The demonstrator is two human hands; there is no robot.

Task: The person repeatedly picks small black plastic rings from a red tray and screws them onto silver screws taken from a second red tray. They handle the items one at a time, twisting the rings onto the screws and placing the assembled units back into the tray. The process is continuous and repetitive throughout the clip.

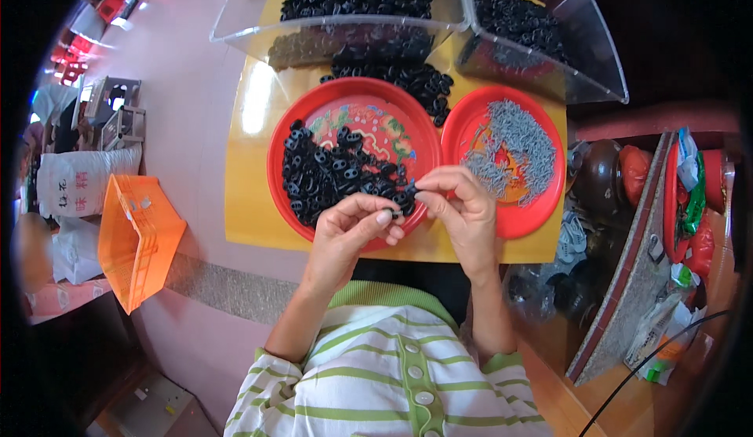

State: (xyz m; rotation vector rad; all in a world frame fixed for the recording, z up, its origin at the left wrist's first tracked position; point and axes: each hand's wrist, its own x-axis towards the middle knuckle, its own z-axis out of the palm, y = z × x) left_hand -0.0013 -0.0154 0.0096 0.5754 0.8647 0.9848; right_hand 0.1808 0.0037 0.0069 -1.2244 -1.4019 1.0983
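My left hand [351, 224] is closed over the near rim of a red round tray [276, 163], with a small dark piece [396, 213] pinched at the thumb tip. Close beside it, my right hand [464, 206] pinches a small black plastic part [411, 189] between thumb and forefinger. Fingers partly cover both pieces, so their full shape is hidden. Inside the tray lies a heap of black plastic parts [314, 174] with paired holes. To the right, a smaller red tray [514, 225] carries a pile of thin grey screw-like pieces [522, 143].
Two clear plastic bins [337, 21] [596, 72] full of black parts stand at the back of the yellow table [247, 170]. Loose black parts [423, 84] lie before them. An orange crate [141, 233] sits at left; jars [596, 170] and bags crowd the right.
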